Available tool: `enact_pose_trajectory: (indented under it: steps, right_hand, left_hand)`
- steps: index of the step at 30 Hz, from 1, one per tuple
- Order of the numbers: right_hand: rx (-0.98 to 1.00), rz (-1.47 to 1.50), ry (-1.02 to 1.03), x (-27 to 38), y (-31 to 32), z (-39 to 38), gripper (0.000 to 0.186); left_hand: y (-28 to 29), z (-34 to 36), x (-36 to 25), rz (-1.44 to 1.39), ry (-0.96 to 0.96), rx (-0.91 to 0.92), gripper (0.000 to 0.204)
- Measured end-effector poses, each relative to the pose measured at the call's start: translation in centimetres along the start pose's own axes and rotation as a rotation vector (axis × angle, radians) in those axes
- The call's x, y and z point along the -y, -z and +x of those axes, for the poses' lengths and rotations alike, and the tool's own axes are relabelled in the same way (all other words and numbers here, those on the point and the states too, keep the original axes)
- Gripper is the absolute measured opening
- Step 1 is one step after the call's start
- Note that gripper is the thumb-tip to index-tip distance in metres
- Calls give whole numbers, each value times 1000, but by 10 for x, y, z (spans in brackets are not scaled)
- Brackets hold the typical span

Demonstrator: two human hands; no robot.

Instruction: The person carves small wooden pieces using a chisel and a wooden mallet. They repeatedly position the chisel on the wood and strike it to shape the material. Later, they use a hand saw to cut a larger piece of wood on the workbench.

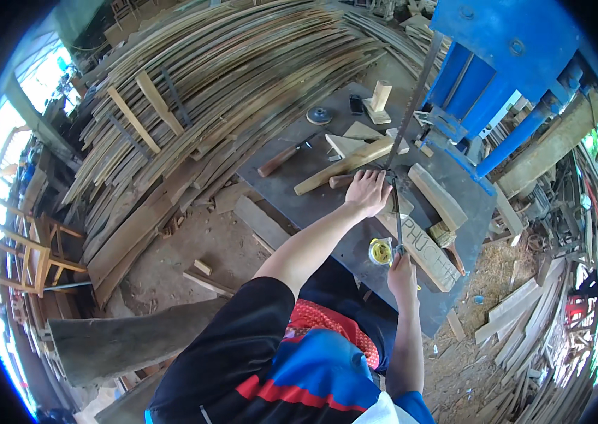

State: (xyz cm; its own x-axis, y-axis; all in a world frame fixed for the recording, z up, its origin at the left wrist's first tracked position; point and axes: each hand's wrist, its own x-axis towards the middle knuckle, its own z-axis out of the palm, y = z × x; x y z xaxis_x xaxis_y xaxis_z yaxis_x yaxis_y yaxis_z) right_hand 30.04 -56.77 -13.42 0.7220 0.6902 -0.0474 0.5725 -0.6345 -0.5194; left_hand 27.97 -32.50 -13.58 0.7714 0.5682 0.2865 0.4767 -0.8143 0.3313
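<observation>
A thin dark metal rod (398, 218) runs between my hands above the dark tabletop (355, 244). My right hand (403, 275) is closed around its near end. At the far end, next to the upright toothed saw blade (412, 102), my left hand (368, 192) has its fingers bent and close together; their tips and what they grip are partly hidden. A wooden handle (341, 181) pokes out beside the left hand. A round yellow tape measure (380, 251) lies left of the right hand. Just right of the rod is a wooden board with carved letters (429, 258).
A big blue machine (507, 49) rises at the far right. Wood blocks (436, 194), a wooden-handled tool (281, 161), a grinding disc (319, 116) and a phone (356, 104) lie on the table. Stacked planks (221, 78) fill the left; a wooden chair (37, 254) stands beyond.
</observation>
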Motion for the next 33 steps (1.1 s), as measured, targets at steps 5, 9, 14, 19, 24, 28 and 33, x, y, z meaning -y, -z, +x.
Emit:
enact_pose_trajectory:
  steps: [5, 9, 14, 19, 24, 28, 33]
  right_hand:
    - [-36, 39, 14, 0, 2, 0, 29]
    - [-22, 36, 29, 1, 8, 0, 29]
    - [-59, 29, 49, -1, 4, 8, 31]
    - [41, 2, 3, -3, 12, 23, 33]
    - [47, -7, -20, -4, 15, 13, 35]
    - [62, 88, -53, 7, 17, 11, 35]
    - [18, 22, 42, 4, -1, 33, 30]
  left_hand:
    - [6, 3, -7, 28, 26, 86, 66]
    - [-1, 4, -1, 79, 18, 98, 61]
    - [1, 6, -8, 55, 53, 58, 53]
    - [-2, 3, -6, 15, 78, 39, 57]
    - [0, 5, -10, -10, 28, 94, 60]
    - [6, 7, -12, -8, 0, 143, 57]
    - [1, -1, -5, 19, -25, 58, 62]
